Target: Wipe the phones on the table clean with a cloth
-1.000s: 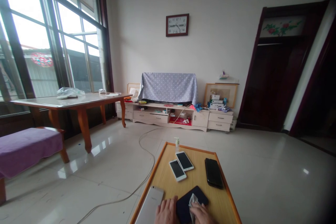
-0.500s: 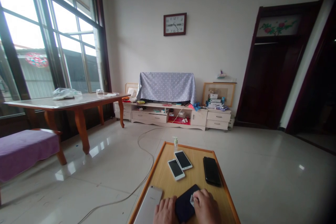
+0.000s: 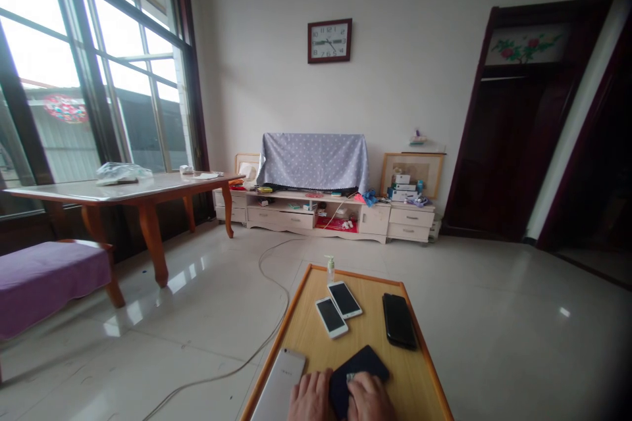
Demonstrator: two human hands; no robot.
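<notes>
A dark phone (image 3: pixel 363 364) lies at the near end of a small wooden table (image 3: pixel 424 375). My left hand (image 3: pixel 311 398) rests on the table against the phone's left edge, fingers together, steadying it. My right hand (image 3: pixel 370 398) lies on top of the phone with the fingers closed over a small white cloth (image 3: pixel 351 377), of which only a corner shows. A silver-white phone (image 3: pixel 280 385) lies face down just left of my left hand.
Farther along the table lie two white phones (image 3: pixel 338 308), a black phone (image 3: pixel 397 320) and a small pump bottle (image 3: pixel 330 269). A cable (image 3: pixel 266 276) snakes over the tiled floor. A wooden dining table (image 3: pixel 123 191) and a purple bench (image 3: pixel 44 279) stand at left, a low cabinet (image 3: pixel 326 217) at the far wall.
My right hand slid with the cloth up over the dark phone, then back toward me. My left hand stayed in place. The view shifted slightly.
</notes>
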